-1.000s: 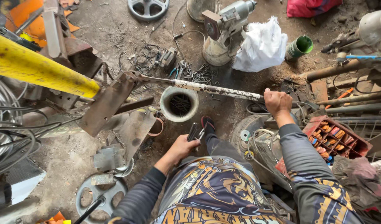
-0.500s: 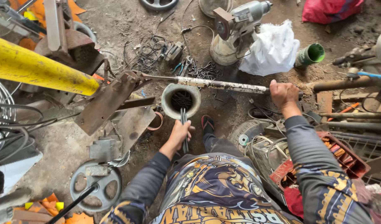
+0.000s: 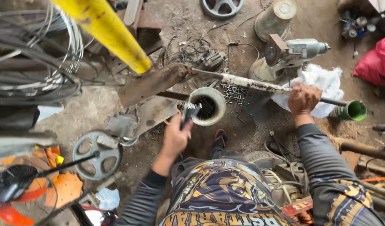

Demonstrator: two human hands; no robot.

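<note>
Head view: yellow pipe point(image 3: 106, 31) crosses upper left. Long lever bar point(image 3: 259, 85) spans the dirt floor point(image 3: 242, 134); right hand point(image 3: 303, 98) closed fully around it. Left hand point(image 3: 175, 138) grips bent wire pieces point(image 3: 188, 112) beside the white pipe section point(image 3: 208, 106).

Bare floor point(image 3: 251, 125) right of pot point(image 3: 209, 106) passable; wire bundle point(image 3: 37, 62), yellow pipe point(image 3: 106, 29) block left.
</note>
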